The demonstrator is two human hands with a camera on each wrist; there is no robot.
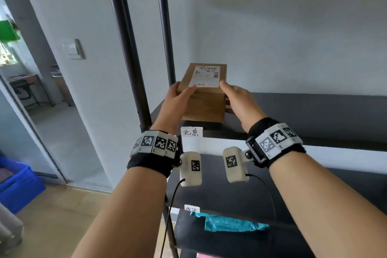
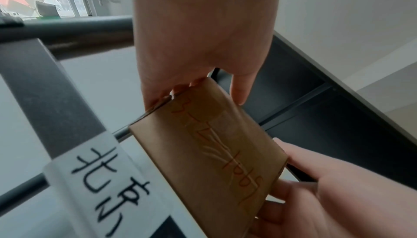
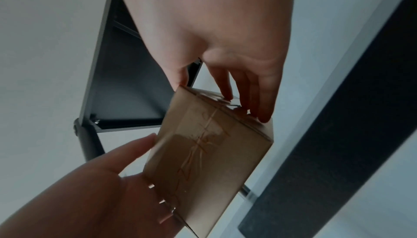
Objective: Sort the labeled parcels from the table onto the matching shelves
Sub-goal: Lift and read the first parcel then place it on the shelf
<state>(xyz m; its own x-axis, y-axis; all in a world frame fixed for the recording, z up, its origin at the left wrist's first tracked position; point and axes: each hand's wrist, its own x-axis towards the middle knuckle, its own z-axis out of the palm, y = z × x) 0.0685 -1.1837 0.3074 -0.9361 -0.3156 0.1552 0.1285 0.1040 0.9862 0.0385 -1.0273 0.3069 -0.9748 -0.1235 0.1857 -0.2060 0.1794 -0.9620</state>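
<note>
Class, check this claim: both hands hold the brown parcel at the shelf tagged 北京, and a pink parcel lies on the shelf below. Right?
Not quite. The parcel on the shelf below is teal, not pink, as the head view shows. The rest stands: the left hand and right hand hold the brown parcel at the shelf tagged 北京.

Both your arms reach forward and up, hands facing each other around one held box.

Your left hand (image 1: 178,98) grips the box's (image 1: 204,98) left side, thumb lying across its top face and fingers curled beneath. Your right hand (image 1: 238,100) mirrors it on the right side, thumb on top near the corner, fingers (image 3: 259,99) wrapped down the far edge. Your forearms run roughly parallel, bare to the wrists, each wrist wearing a black band with a marker-covered camera unit underneath.
</note>
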